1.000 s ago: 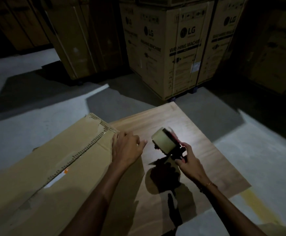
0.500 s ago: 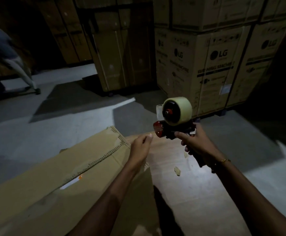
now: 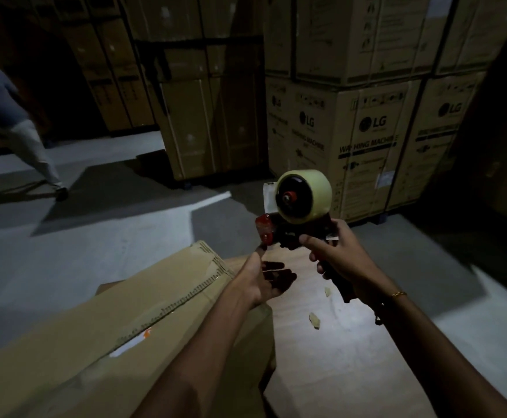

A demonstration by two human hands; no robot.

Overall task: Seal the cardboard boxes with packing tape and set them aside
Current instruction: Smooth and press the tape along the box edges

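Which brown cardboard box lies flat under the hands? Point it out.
The plain brown cardboard box lying flat at lower left, on the wooden board. The printed washing machine boxes stand upright, stacked behind.

Single head view looks forward and down, close over the hands, seemingly dim

- Pale brown plywood board (image 3: 336,357) lies flat on the grey concrete floor (image 3: 50,267), brightly lit in the middle.
- Long flattened brown cardboard box (image 3: 110,327) rests across the board's left side, overhanging onto the floor.
- Two small crumpled beige scraps (image 3: 315,320), possibly bits of tape, sit on the bare wood.
- Stacked brown printed appliance cartons (image 3: 367,140) stand on the floor behind.
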